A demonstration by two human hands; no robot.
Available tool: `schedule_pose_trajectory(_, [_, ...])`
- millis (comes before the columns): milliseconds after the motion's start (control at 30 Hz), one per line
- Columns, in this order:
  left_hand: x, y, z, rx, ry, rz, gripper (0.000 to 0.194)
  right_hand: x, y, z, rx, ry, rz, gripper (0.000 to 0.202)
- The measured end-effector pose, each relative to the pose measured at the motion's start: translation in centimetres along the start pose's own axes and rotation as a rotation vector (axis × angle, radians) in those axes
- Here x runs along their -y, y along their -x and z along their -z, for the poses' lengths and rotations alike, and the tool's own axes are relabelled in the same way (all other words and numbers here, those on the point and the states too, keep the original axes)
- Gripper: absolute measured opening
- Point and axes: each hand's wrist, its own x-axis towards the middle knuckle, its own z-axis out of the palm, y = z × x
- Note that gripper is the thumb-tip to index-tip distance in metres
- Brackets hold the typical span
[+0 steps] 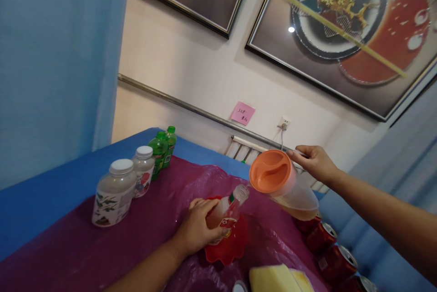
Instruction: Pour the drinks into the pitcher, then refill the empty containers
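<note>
My left hand (191,228) is closed around a clear glass bottle (233,207) with a red label and a green band at its neck. The bottle leans to the right over a red scalloped dish (232,251), its mouth uncapped. Up to the right, my right hand (317,163) grips the handle of a translucent plastic pitcher (296,198) with an orange lid (271,172). The pitcher is tipped toward the bottle, its lid edge close to the bottle's mouth. Pale yellowish liquid lies in the pitcher; whether any is flowing out I cannot tell.
Two white-capped jars (114,196) and two green bottles (159,153) stand at the left. Several red cans (337,262) line the right side. A folded yellow cloth (278,278) lies in front on the purple plastic sheet (143,242). A wall with a pipe (191,106) is behind.
</note>
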Motion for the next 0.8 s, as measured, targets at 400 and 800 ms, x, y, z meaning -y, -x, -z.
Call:
schedule_pose_trajectory(400, [-0.36,0.11,0.24,0.011,0.007,0.027,0.068,0.08,0.13,0.03,0.008,0.000,0.002,0.066])
schedule_pose_trajectory(800, [0.23,-0.04,-0.21,-0.027,-0.002,-0.022,0.066,0.23,0.15,0.01,0.009,0.002,0.004,0.068])
